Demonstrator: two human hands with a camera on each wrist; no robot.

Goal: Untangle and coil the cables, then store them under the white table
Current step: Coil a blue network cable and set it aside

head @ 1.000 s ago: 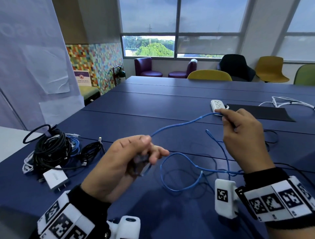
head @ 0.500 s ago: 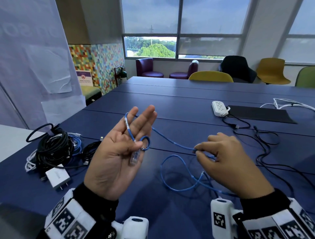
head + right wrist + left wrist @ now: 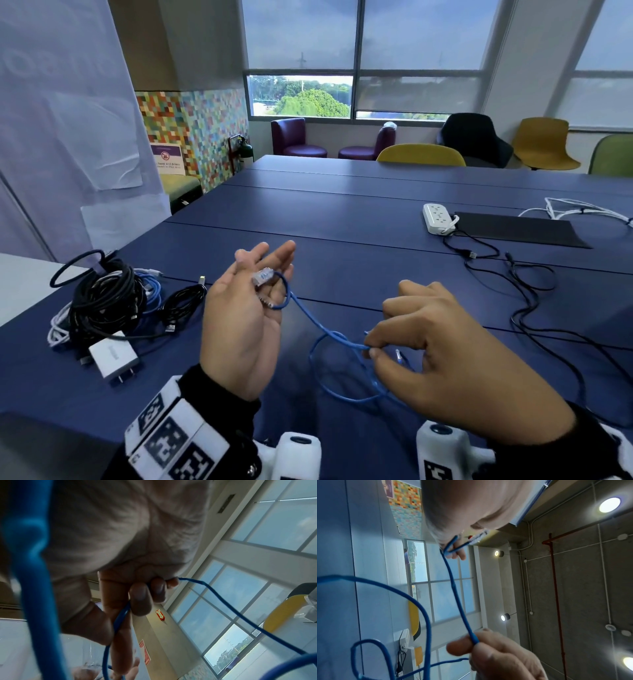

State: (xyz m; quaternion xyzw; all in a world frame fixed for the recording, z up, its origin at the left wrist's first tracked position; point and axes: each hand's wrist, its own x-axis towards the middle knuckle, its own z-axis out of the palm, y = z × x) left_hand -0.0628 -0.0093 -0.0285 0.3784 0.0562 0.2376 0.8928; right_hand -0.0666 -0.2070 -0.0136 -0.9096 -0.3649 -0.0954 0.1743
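Above the blue table (image 3: 342,212), the left hand (image 3: 243,318) lies open-fingered under the plug end of the thin blue cable (image 3: 310,317), which looks light and floppy, best taken mid-length where the right hand (image 3: 445,359) pinches it.

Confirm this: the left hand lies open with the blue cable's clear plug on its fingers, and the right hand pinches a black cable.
Not quite. In the head view the right hand pinches the blue cable itself, the same one whose plug lies on the open left hand.
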